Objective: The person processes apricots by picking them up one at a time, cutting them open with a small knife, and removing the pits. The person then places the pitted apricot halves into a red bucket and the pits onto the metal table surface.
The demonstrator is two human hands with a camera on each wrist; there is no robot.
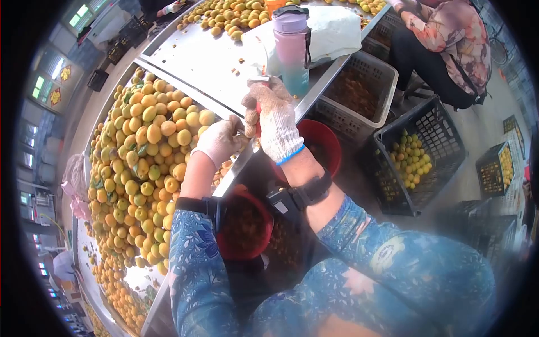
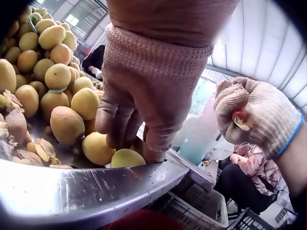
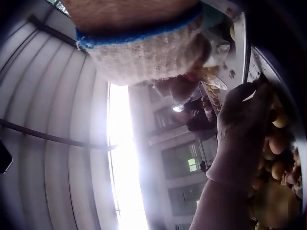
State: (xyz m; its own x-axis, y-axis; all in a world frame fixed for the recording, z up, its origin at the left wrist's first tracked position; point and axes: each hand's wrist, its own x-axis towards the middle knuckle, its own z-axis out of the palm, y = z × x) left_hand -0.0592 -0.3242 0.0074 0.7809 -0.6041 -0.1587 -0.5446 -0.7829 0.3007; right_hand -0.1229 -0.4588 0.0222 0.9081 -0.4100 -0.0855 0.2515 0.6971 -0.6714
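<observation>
My gloved left hand (image 1: 218, 141) is low at the metal table's edge, beside the apricot pile (image 1: 143, 163). In the left wrist view its fingers reach down around a yellow-green apricot (image 2: 128, 158) just inside the rim, the thumb at its right side; the fingertips are partly hidden. Another apricot (image 2: 98, 149) lies against the fingers. Raised over the table corner, my gloved right hand (image 1: 276, 118) grips a small red-handled tool (image 1: 258, 117) with a short metal blade. Most of its handle is covered by the curled fingers.
A pink-and-teal bottle (image 1: 292, 53) stands by a white plastic bag (image 1: 334, 31). Red basins (image 1: 266, 222) sit below the edge. A grey crate (image 1: 387, 84) and a black crate (image 1: 438, 132) with fruit are to the right. A seated person (image 1: 449, 45) works nearby.
</observation>
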